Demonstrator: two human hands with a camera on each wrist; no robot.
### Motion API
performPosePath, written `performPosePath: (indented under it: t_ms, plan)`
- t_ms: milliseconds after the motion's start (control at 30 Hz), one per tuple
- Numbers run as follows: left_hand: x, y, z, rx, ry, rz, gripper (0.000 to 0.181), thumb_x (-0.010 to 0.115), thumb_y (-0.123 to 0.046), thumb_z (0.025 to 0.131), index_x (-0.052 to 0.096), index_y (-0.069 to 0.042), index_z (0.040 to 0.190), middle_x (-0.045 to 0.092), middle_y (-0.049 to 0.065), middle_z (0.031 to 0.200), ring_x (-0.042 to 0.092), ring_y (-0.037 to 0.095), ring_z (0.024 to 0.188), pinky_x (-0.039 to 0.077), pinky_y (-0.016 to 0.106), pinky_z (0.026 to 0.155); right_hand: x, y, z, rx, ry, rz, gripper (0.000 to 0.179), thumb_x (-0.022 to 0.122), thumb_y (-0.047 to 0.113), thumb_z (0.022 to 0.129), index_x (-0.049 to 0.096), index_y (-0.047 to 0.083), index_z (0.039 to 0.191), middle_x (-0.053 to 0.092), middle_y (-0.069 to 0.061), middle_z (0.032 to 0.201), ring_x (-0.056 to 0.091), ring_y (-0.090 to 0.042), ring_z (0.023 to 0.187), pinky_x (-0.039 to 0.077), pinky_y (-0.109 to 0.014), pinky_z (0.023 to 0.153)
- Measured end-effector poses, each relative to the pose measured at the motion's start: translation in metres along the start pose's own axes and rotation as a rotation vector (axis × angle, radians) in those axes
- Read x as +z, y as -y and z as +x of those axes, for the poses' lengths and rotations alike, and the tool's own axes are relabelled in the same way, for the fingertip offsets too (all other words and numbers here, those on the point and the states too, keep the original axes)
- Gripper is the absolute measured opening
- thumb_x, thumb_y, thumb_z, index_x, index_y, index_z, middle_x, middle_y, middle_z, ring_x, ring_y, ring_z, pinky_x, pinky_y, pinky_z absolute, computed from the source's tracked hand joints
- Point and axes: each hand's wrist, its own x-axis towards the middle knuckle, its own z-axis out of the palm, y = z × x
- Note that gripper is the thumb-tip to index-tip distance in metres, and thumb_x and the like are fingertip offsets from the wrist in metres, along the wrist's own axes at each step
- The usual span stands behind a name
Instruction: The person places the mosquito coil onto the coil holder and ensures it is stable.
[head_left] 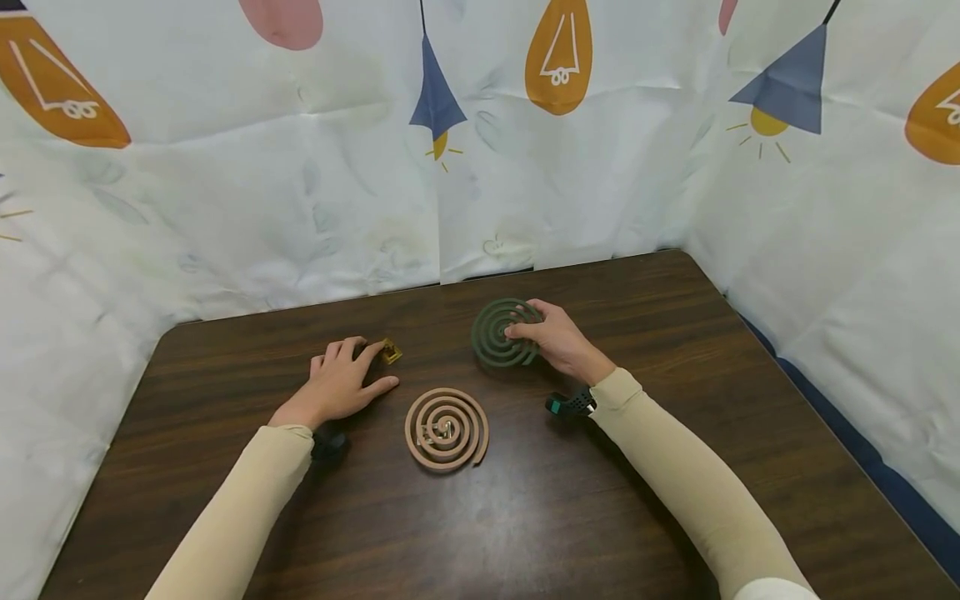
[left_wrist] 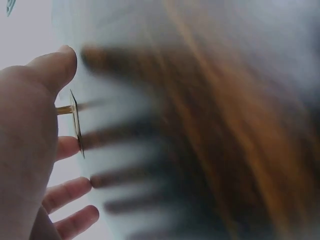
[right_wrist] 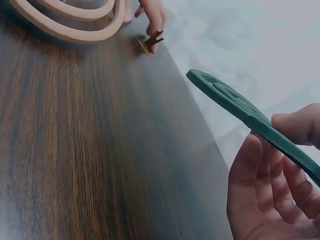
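My right hand (head_left: pixel 558 337) pinches a dark green mosquito coil (head_left: pixel 486 333) between thumb and fingers. In the right wrist view the green coil (right_wrist: pixel 230 102) is tilted and held above the table. My left hand (head_left: pixel 337 383) reaches over the left part of the table, its index fingertip touching a small gold metal coil stand (head_left: pixel 391 352). The thumb lies apart from that stand (left_wrist: pixel 76 122) in the left wrist view. Between the hands and nearer to me is a tan mosquito coil (head_left: pixel 480 429), with a small metal stand (head_left: pixel 444 430) showing at its centre.
The dark wood-grain table (head_left: pixel 487 533) runs back to a white printed cloth (head_left: pixel 337 192) that hangs behind it and along both sides. A black wrist camera (head_left: pixel 572 404) sits at my right wrist, close above the table.
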Motion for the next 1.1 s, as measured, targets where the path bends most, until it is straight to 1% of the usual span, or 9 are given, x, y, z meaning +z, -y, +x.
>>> performPosePath:
  t_ms: [100,167,300,433,600,833,933,1000,1100]
  plan:
    - [0.001,-0.003,0.002,0.000,0.010,-0.011,0.079,0.055,-0.058,0.103,0.035,-0.010,0.162,0.029,0.029,0.164,0.026,0.054,0.148,0.028,0.074,0.108,0.005,0.001,0.004,-0.003,0.013,-0.009,0.047,0.068,0.006,0.099,0.050,0.005,0.142,0.061,-0.004,0.128,0.069,-0.010,0.095,0.057,-0.026,0.081]
    - [0.001,-0.004,0.003,-0.001,0.016,-0.017,0.079,0.055,-0.057,0.103,0.034,-0.009,0.162,0.028,0.029,0.164,0.026,0.054,0.148,0.027,0.075,0.109,0.008,0.001,0.006,-0.009,0.019,-0.013,0.042,0.068,0.005,0.098,0.052,0.005,0.137,0.062,-0.003,0.124,0.068,-0.009,0.093,0.056,-0.025,0.079]
    - [0.003,-0.008,0.007,-0.001,0.020,-0.026,0.080,0.054,-0.057,0.103,0.033,-0.007,0.162,0.028,0.028,0.164,0.025,0.053,0.149,0.027,0.074,0.110,0.014,0.003,0.009,-0.017,0.031,-0.006,0.042,0.067,0.004,0.098,0.052,0.005,0.137,0.061,-0.002,0.125,0.067,-0.009,0.091,0.055,-0.025,0.076]
    - [0.004,-0.010,0.011,-0.001,0.026,-0.030,0.080,0.053,-0.056,0.104,0.031,-0.007,0.163,0.026,0.028,0.166,0.019,0.053,0.153,0.023,0.075,0.114,0.018,0.002,0.013,-0.022,0.040,-0.005,0.038,0.067,0.004,0.098,0.053,0.003,0.133,0.063,-0.002,0.121,0.067,-0.010,0.089,0.056,-0.025,0.076]
    - [0.006,-0.013,0.015,0.008,0.021,-0.034,0.082,0.053,-0.056,0.104,0.030,-0.003,0.163,0.023,0.028,0.168,0.011,0.051,0.157,0.021,0.074,0.117,0.022,0.002,0.018,-0.020,0.038,-0.011,0.039,0.067,0.005,0.098,0.053,0.004,0.135,0.063,-0.002,0.120,0.067,-0.011,0.090,0.055,-0.025,0.076]
    - [0.007,-0.017,0.018,0.019,0.017,-0.033,0.085,0.053,-0.057,0.104,0.029,0.001,0.162,0.024,0.027,0.168,0.012,0.050,0.158,0.022,0.073,0.118,0.028,0.003,0.020,-0.015,0.041,-0.008,0.040,0.067,0.007,0.098,0.054,0.005,0.136,0.065,-0.002,0.115,0.067,-0.011,0.089,0.056,-0.026,0.076]
    - [0.007,-0.019,0.020,0.022,0.017,-0.035,0.085,0.052,-0.057,0.104,0.029,0.001,0.162,0.024,0.027,0.167,0.012,0.050,0.158,0.022,0.073,0.118,0.030,0.004,0.021,-0.007,0.042,0.005,0.045,0.066,0.006,0.099,0.051,0.003,0.141,0.063,-0.004,0.119,0.067,-0.011,0.089,0.056,-0.025,0.076]
    - [0.007,-0.021,0.021,0.021,0.022,-0.038,0.086,0.052,-0.058,0.104,0.029,0.001,0.162,0.024,0.027,0.168,0.011,0.049,0.158,0.022,0.073,0.119,0.031,0.004,0.022,0.004,0.040,0.014,0.057,0.066,0.006,0.099,0.043,0.004,0.151,0.061,-0.004,0.126,0.067,-0.010,0.090,0.056,-0.025,0.076]
    - [0.007,-0.023,0.022,0.020,0.027,-0.038,0.086,0.050,-0.059,0.104,0.028,0.001,0.162,0.023,0.027,0.168,0.011,0.049,0.159,0.022,0.072,0.119,0.034,0.004,0.023,0.017,0.039,0.031,0.068,0.064,0.006,0.100,0.033,0.005,0.160,0.058,-0.006,0.134,0.066,-0.011,0.091,0.055,-0.025,0.076]
